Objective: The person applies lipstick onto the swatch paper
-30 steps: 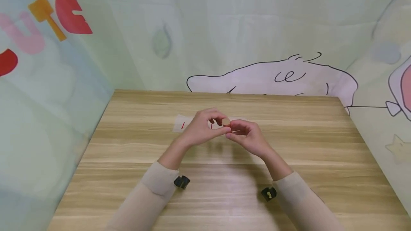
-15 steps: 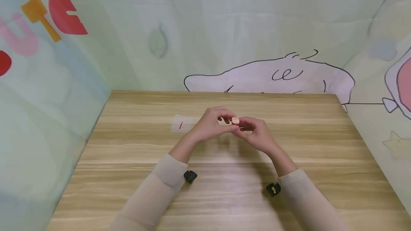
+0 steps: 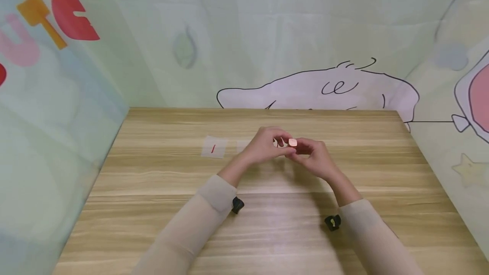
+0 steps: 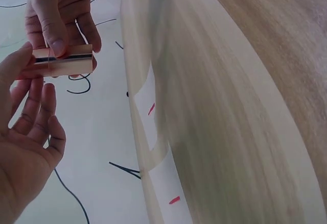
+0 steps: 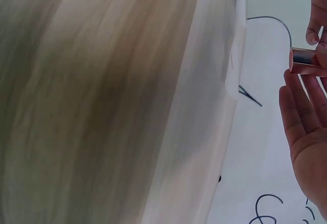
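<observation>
Both hands hold a shiny rose-gold lipstick tube (image 3: pixel 292 142) above the far half of the table. My left hand (image 3: pixel 263 145) grips it from the left between thumb and fingers. From the other side, my right hand (image 3: pixel 317 158) pinches it with thumb and fingertips. The left wrist view shows the tube (image 4: pixel 76 65) lying sideways, a thin seam running round it near the left fingers. One end of the tube (image 5: pixel 301 63) shows in the right wrist view, above the spread fingers of the right hand (image 5: pixel 314 150).
On the wooden table (image 3: pixel 160 181) lies a white paper slip (image 3: pixel 219 148) with a red stroke. Another paper slip (image 3: pixel 241 144) is partly hidden by the left hand. Black devices (image 3: pixel 237 205) sit at the cuffs. A cartoon-printed cloth (image 3: pixel 244 33) borders the table.
Both hands have carried the lipstick to the right, uncovering part of the second paper slip. The tube's end has turned and now catches more light. The head view has shifted slightly.
</observation>
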A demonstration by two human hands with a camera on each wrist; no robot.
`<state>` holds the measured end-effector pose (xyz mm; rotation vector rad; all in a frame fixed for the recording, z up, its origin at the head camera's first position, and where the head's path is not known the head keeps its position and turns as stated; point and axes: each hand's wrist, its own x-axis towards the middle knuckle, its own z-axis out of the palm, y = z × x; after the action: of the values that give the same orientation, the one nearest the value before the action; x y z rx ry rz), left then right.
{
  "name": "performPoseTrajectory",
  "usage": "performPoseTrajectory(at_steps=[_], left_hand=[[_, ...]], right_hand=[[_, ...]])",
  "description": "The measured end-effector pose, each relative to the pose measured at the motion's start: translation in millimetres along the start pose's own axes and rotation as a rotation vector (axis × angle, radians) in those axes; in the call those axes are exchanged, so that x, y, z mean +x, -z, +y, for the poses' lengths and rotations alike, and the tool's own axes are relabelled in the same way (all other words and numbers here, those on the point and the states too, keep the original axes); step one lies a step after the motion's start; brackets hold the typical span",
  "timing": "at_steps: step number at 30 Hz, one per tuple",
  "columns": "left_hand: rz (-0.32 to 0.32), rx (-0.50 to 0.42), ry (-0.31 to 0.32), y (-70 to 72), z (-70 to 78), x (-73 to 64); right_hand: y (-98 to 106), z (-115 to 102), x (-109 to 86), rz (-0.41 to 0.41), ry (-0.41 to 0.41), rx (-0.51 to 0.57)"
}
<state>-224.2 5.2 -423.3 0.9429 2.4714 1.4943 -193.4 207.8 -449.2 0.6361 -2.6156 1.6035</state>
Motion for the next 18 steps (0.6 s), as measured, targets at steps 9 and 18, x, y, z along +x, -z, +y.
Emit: performPoseTrajectory(at_steps=[9, 18], left_hand=[[-0.018, 0.014, -0.011, -14.1, -5.4, 12.2], [-0.011, 0.035, 0.062, -21.5, -11.5, 20.2]], right_hand=[[7.2, 11.8, -0.1, 0.013, 0.005, -0.071], [13.6, 24.6, 2.2, -0.003, -0.029, -0.05]])
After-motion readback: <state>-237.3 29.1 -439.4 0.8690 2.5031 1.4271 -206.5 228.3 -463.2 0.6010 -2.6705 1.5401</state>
